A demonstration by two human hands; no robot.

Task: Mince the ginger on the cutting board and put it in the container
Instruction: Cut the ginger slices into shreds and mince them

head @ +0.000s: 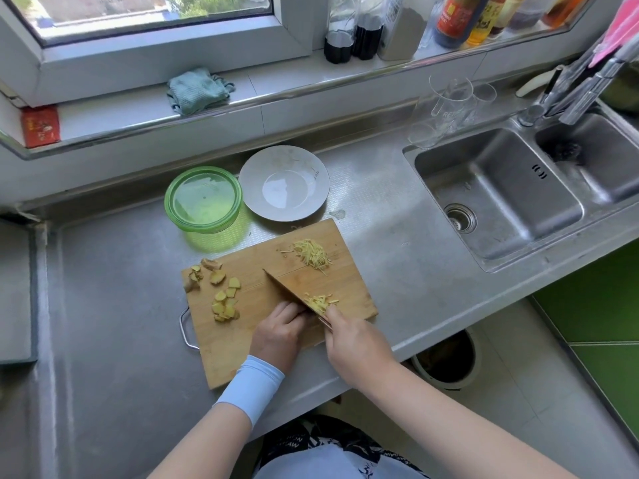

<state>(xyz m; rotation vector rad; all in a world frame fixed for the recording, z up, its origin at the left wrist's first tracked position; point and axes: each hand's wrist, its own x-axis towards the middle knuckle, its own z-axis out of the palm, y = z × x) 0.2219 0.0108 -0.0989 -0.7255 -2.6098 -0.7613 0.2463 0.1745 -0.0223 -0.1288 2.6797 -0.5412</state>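
- At the counter's (103,305) near edge lies the board (249,278), set askew.
- The right hand (356,344) grips the knife (287,288), its edge down on the board's near right part.
- The left hand (276,333) sits just left of the blade, fingers curled against it; whether they hold ginger I cannot tell.
- Shreds (321,302) lie just right of the blade.
- A heap (313,254) sits near the board's far right corner.
- Slices (226,300) and scraps (198,274) lie along its left edge.
- The green container (203,198) stands beyond the far left corner, beside a plate (311,181).
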